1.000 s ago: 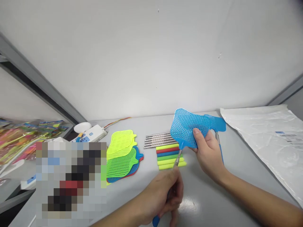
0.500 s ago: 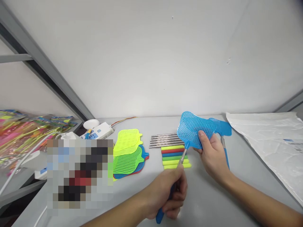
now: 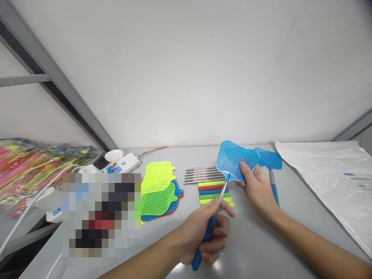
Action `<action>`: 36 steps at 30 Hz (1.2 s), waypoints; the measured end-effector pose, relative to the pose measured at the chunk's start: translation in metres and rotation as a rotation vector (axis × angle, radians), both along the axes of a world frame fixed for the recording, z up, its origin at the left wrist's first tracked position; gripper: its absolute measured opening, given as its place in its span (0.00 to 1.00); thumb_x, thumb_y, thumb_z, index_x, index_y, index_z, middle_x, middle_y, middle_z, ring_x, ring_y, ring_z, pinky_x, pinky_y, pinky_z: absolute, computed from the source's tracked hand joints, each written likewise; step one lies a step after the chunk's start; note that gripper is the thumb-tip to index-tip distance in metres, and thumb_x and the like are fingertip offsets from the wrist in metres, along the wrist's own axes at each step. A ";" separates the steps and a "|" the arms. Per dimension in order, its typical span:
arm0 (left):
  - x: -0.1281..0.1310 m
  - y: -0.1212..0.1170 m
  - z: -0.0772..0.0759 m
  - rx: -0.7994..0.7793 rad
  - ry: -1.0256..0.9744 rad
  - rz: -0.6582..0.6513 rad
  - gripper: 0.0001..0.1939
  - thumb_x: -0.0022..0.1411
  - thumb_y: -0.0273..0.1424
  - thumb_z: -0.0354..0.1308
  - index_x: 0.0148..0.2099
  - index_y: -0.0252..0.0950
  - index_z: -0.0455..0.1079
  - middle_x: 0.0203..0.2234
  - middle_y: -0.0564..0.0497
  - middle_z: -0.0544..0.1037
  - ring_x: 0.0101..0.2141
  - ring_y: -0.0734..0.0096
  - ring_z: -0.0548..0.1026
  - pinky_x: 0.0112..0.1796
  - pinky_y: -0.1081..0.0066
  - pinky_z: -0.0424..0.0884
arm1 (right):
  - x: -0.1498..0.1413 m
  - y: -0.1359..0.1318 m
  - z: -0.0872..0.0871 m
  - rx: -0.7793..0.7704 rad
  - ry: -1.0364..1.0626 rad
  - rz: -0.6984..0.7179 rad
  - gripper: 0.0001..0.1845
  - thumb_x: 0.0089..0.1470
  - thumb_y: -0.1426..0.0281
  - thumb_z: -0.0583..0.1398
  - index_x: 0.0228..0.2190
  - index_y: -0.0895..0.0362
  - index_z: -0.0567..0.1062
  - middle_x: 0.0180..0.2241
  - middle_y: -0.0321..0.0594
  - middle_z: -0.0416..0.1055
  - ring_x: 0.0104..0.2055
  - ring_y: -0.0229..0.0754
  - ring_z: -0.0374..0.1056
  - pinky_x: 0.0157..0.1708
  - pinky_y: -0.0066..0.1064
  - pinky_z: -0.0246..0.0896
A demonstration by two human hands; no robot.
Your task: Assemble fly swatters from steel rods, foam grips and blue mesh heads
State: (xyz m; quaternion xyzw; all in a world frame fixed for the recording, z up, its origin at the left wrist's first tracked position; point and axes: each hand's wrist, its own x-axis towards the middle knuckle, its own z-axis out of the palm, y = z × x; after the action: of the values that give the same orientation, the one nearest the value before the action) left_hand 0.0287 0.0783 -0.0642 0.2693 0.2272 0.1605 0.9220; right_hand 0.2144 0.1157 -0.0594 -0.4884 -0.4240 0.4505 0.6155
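Observation:
A blue fly swatter with a mesh head, a metal rod and a blue grip is held in both hands. My left hand is wrapped round its grip and the lower rod, with the index finger lifted away. The thumb and fingers of my right hand pinch the right edge of the mesh head. Behind my right hand lies another blue fly swatter. Metal rods lie side by side beyond my left hand, and coloured grips in yellow, red, blue and green lie nearer, partly hidden.
Loose swatter heads in yellow, green, blue and red overlap left of the rods. A power strip stands at the back left. On the right lies a white plastic bag. Packaged colourful goods fill the far left; a blurred patch hides part of the table.
My left index finger has lifted off the rod, showing more of the blue grip. The swatter stays in both hands. The view has shifted slightly.

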 end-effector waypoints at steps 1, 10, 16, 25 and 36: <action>0.000 0.000 0.000 -0.003 -0.006 0.002 0.19 0.70 0.49 0.40 0.42 0.44 0.64 0.21 0.61 0.55 0.11 0.85 0.44 0.12 0.81 0.44 | 0.000 0.000 0.000 0.002 0.000 0.007 0.15 0.57 0.56 0.60 0.28 0.52 0.64 0.24 0.30 0.57 0.23 0.35 0.50 0.21 0.27 0.54; -0.005 0.007 0.000 -0.070 -0.038 -0.053 0.17 0.69 0.48 0.45 0.41 0.41 0.65 0.19 0.61 0.56 0.10 0.86 0.44 0.10 0.82 0.45 | -0.001 0.005 -0.001 0.023 0.072 0.065 0.16 0.57 0.56 0.59 0.27 0.52 0.62 0.21 0.28 0.56 0.21 0.33 0.49 0.19 0.27 0.47; -0.006 0.009 0.000 -0.047 0.038 0.036 0.17 0.68 0.51 0.45 0.42 0.44 0.61 0.17 0.63 0.58 0.09 0.85 0.44 0.09 0.83 0.49 | -0.001 0.007 -0.001 0.040 0.073 0.071 0.17 0.56 0.54 0.59 0.28 0.52 0.62 0.22 0.27 0.59 0.20 0.32 0.51 0.20 0.27 0.48; -0.002 0.005 0.005 0.077 0.111 0.109 0.15 0.69 0.49 0.45 0.44 0.44 0.61 0.18 0.64 0.58 0.09 0.86 0.44 0.08 0.83 0.50 | -0.002 0.000 0.009 -0.019 0.026 0.086 0.18 0.58 0.56 0.58 0.26 0.53 0.59 0.18 0.25 0.56 0.19 0.32 0.50 0.19 0.25 0.44; -0.003 0.004 0.005 0.154 0.098 0.122 0.15 0.70 0.47 0.42 0.43 0.42 0.60 0.18 0.64 0.60 0.08 0.85 0.47 0.10 0.79 0.63 | -0.001 -0.001 0.014 -0.047 0.068 0.189 0.17 0.57 0.55 0.58 0.28 0.53 0.61 0.18 0.25 0.56 0.19 0.31 0.49 0.19 0.24 0.45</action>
State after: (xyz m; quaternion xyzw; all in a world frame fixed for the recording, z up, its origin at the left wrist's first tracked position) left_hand 0.0258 0.0823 -0.0589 0.3327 0.2748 0.2200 0.8749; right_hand 0.2135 0.1145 -0.0453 -0.4448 -0.4362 0.5328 0.5727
